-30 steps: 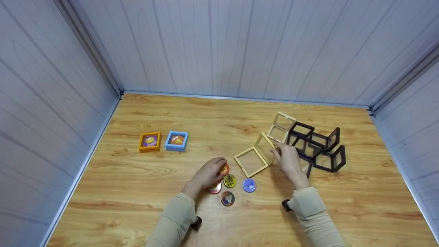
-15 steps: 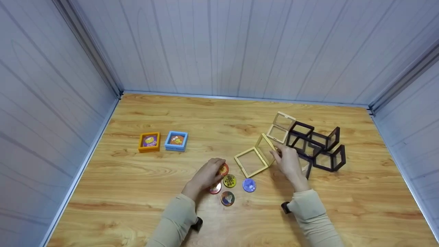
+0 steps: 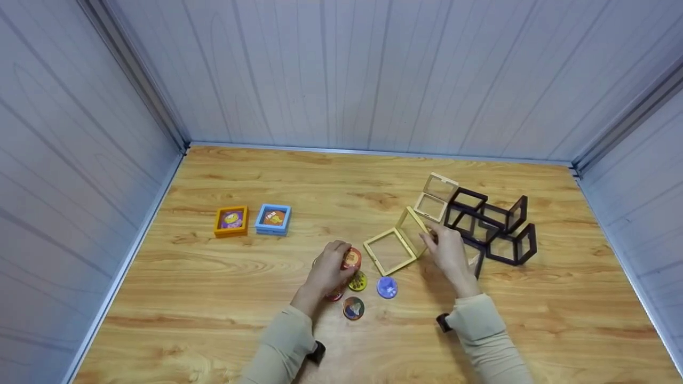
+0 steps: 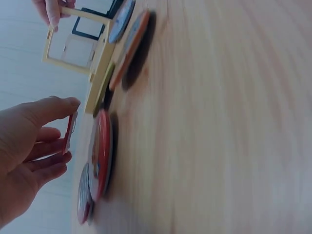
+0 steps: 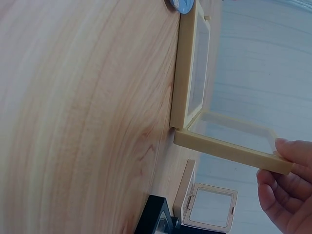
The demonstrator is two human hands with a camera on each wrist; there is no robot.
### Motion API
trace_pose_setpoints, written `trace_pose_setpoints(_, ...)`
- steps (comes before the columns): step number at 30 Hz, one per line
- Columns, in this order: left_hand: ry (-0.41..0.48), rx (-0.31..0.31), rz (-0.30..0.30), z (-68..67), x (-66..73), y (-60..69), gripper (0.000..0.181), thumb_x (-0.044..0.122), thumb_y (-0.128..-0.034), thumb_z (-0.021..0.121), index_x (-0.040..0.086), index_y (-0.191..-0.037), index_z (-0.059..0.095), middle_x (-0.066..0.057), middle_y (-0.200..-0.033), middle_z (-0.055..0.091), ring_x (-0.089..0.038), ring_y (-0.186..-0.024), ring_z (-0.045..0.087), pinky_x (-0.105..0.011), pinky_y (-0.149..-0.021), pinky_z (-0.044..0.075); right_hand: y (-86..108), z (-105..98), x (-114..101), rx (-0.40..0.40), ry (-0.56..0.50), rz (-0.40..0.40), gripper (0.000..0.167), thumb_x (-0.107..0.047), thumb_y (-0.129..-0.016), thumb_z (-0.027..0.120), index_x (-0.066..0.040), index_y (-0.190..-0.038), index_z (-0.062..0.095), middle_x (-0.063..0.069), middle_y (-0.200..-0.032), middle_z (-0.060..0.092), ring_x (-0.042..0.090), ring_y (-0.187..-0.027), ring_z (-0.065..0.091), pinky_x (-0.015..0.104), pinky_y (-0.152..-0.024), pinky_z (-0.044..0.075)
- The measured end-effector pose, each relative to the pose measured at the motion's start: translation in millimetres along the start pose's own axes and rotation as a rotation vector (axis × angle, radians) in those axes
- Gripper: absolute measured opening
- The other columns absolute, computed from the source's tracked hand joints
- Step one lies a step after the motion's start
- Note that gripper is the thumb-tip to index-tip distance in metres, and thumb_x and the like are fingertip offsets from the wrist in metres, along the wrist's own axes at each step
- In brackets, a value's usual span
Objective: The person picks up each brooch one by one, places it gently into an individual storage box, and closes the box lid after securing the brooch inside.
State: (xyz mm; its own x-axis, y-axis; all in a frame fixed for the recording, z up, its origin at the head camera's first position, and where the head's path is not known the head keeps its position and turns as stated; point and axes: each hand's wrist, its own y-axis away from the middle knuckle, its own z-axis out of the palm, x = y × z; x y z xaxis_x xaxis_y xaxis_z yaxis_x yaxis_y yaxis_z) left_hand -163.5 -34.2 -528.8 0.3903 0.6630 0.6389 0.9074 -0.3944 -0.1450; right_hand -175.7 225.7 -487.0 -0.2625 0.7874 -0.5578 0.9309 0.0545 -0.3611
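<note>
Left hand (image 3: 328,269) is pinching a red badge (image 3: 351,258) by its rim, holding it off the table (image 3: 213,320) near a yellow badge (image 3: 358,281). Right hand (image 3: 449,252) is gripping the raised half of a yellow frame (image 3: 406,243), the other half lying flat. Black frames (image 3: 495,228) are sitting nearer the table's right edge; blue frame (image 3: 272,230) and orange frame (image 3: 231,232), nearer the left.

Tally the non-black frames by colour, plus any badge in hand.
Yellow frame: 1
Beige frame: 1
Orange frame: 1
Blue frame: 1
Red badge, in the left hand: 1
Total: 5 (4 frames, 1 badge)
</note>
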Motion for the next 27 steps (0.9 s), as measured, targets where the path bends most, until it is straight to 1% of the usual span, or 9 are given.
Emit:
trace_pose_setpoints(4, 0.023, 0.03, 0.002, 6.5, 8.3, -4.2, 0.045, 0.018, -0.0755, 0.069, -0.005, -0.111, 0.054, -0.015, -0.109, 0.051, -0.026, -0.101, 0.049, -0.036, -0.084, 0.043, -0.6, 0.0, 0.5, -0.002, -0.002, -0.011, 0.022, -0.003, -0.078, 0.064, 0.006, -0.098, 0.063, 0.008, -0.064, 0.06, 0.011, -0.048, 0.046, 0.022, -0.042, 0.037)
trace_pose_setpoints(11, -0.007, 0.075, 0.066, 19.6, 22.3, -13.5, 0.045, 0.02, -0.0737, 0.071, -0.004, -0.109, 0.055, -0.014, -0.107, 0.052, -0.026, -0.102, 0.049, -0.034, -0.087, 0.041, 0.1, -0.5, 0.6, 0.025, -0.002, -0.049, 0.019, -0.005, -0.079, 0.064, 0.004, -0.096, 0.065, 0.008, -0.063, 0.06, 0.012, -0.049, 0.048, 0.026, -0.045, 0.041)
trace_pose_setpoints(13, -0.016, 0.065, 0.068, 23.0, 26.0, -17.5, 0.046, 0.021, -0.0742, 0.071, -0.004, -0.11, 0.055, -0.014, -0.108, 0.052, -0.025, -0.103, 0.049, -0.033, -0.087, 0.041, 0.3, -0.4, 0.6, 0.024, 0.002, -0.052, 0.019, -0.006, -0.079, 0.064, 0.003, -0.096, 0.065, 0.007, -0.062, 0.059, 0.011, -0.049, 0.047, 0.026, -0.045, 0.04)
trace_pose_setpoints(19, -0.037, 0.005, 0.025, 31.5, 37.1, -31.2, 0.049, 0.023, -0.0751, 0.07, -0.003, -0.113, 0.054, -0.013, -0.112, 0.05, -0.024, -0.106, 0.047, -0.03, -0.089, 0.039, 0.7, 0.9, 1.1, 0.035, 0.006, -0.052, 0.018, -0.004, -0.078, 0.065, 0.003, -0.095, 0.065, 0.006, -0.06, 0.058, 0.012, -0.049, 0.047, 0.026, -0.044, 0.038)
trace_pose_setpoints(23, -0.063, -0.003, 0.025, 36.5, 40.6, -38.6, 0.048, 0.023, -0.0745, 0.07, -0.002, -0.112, 0.055, -0.011, -0.108, 0.052, -0.022, -0.101, 0.049, -0.028, -0.086, 0.041, 0.9, 1.5, 0.2, 0.042, -0.001, -0.047, 0.019, -0.003, -0.077, 0.066, 0.005, -0.094, 0.065, 0.007, -0.06, 0.058, 0.013, -0.049, 0.048, 0.027, -0.044, 0.039)
trace_pose_setpoints(27, -0.074, 0.007, 0.037, 42.1, 42.3, -44.9, 0.043, 0.021, -0.0739, 0.071, -0.002, -0.108, 0.057, -0.011, -0.104, 0.053, -0.021, -0.097, 0.05, -0.029, -0.083, 0.043, 1.0, 1.9, -0.4, 0.04, -0.008, -0.034, 0.019, -0.003, -0.077, 0.065, 0.005, -0.094, 0.065, 0.007, -0.06, 0.057, 0.013, -0.049, 0.047, 0.026, -0.045, 0.039)
